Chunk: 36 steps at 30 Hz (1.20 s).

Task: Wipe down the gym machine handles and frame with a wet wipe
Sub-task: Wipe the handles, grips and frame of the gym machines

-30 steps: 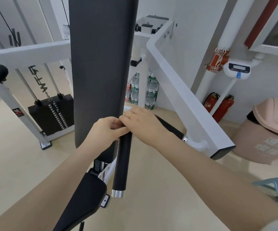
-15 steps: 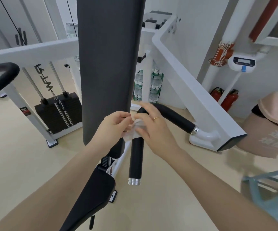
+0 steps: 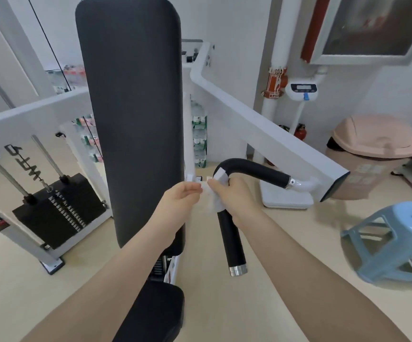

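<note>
The right hand (image 3: 234, 196) gripped the wipe (image 3: 212, 202) around the black handle (image 3: 232, 243), just below its bend. The left hand (image 3: 180, 201) pinched the wipe's loose edge beside the handle.

A small gym room is showing itself here: a weight machine with a tall black back pad (image 3: 131, 119), a white steel frame (image 3: 261, 127) and a black weight stack (image 3: 59, 208) on guide rods is standing on a pale floor. A pink bin (image 3: 370, 154) and blue stool (image 3: 392, 243) are sitting nearby.
</note>
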### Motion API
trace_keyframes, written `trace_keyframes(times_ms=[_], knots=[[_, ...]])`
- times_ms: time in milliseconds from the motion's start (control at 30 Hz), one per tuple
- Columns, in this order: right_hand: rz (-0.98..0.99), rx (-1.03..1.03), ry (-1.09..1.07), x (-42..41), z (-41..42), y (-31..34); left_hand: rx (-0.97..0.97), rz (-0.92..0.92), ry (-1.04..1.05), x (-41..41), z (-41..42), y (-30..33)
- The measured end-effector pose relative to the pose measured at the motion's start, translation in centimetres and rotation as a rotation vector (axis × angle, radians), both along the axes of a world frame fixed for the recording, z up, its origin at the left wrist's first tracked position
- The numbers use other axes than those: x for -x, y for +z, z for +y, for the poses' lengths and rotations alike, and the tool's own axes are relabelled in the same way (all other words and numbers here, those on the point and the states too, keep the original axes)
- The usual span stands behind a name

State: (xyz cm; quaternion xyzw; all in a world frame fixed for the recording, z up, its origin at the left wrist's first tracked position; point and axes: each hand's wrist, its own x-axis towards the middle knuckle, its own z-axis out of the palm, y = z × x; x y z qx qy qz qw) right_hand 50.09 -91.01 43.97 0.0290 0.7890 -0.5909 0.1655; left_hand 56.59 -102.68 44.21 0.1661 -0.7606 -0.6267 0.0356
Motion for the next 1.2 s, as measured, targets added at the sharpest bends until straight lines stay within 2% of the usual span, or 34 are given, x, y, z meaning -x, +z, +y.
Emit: trace_keyframes(times_ms=[133, 400, 733, 800, 933, 1000, 1133, 1200], knots=[[-0.036, -0.156, 0.097, -2.3, 1.5, -0.9, -0.005, -0.025, -0.009, -0.4, -1.8, 0.2], [0.047, -0.107, 0.033, -0.7, 0.0, 0.3, 0.059, -0.011, -0.103, -0.7, -2.3, -0.6], [-0.073, -0.401, 0.348, -7.2, 5.8, -1.5, 0.051, -0.045, -0.260, 1.7, 1.3, -0.9], [-0.038, -0.401, 0.382, -7.0, 5.7, -1.3, 0.040, -0.051, -0.263, 1.9, 1.5, -0.9], [0.177, -0.294, 0.241, -6.1, 3.1, -1.0, 0.025, -0.044, -0.251, 1.9, 1.5, -0.6], [0.215, -0.274, 0.241, -6.7, 3.0, -1.7, 0.041, -0.045, -0.248, 1.9, 1.5, -0.5], [0.007, -0.231, 0.325, -9.5, 5.7, -2.5, 0.021, -0.059, -0.244, 1.6, 1.7, -0.4], [-0.009, -0.277, 0.359, -9.0, 6.0, -2.3, 0.007, -0.066, -0.243, 1.5, 1.8, -0.3]])
